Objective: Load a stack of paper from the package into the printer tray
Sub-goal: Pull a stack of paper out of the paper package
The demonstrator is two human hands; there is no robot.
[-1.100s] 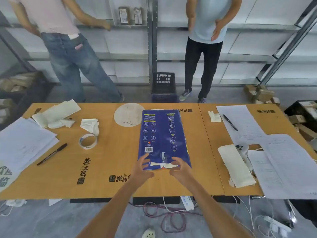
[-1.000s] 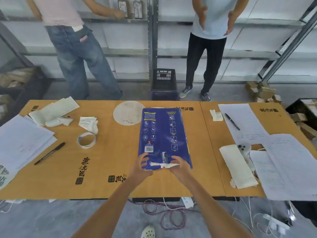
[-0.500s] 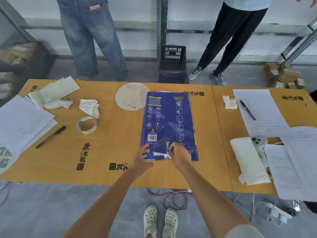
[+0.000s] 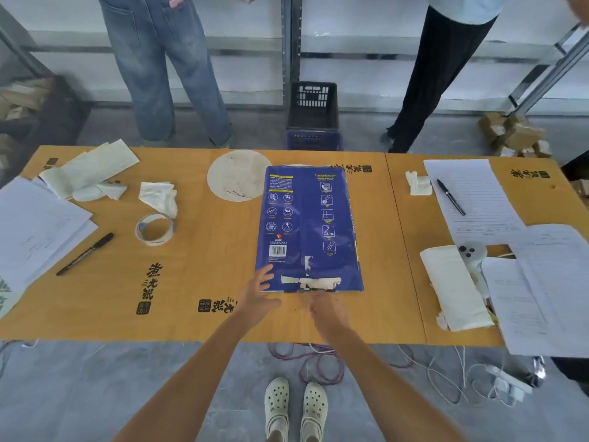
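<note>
- The left hand (image 4: pixel 258 299) lies spread, fingers apart, its fingertips (image 4: pixel 267 272) touching the near left corner of the dark blue rectangular paper package (image 4: pixel 307 229); its grip is released and clasps nothing.
- The right hand (image 4: pixel 328 309) sits just before the package's near edge, blurred, fingers curled downward to the bench; whether its grip pinches the wrapper I cannot tell.
- The package lies flat at the middle of the orange wood-grain bench (image 4: pixel 207 269), long side running away from the person, with a torn white strip (image 4: pixel 310 281) across its near end.
- Beside its far left corner lies a round off-white paper disc (image 4: pixel 237 175).
- Left of it: a clear tape roll (image 4: pixel 155 229), a black marker pen (image 4: pixel 85 253), loose white sheets (image 4: pixel 35 224).
- Right of it: a lined white sheet (image 4: pixel 475 196) with a black pen (image 4: pixel 450 196) on it.
- A dark plastic crate (image 4: pixel 312 114) stands on the floor beyond the bench; its contents are not visible.
</note>
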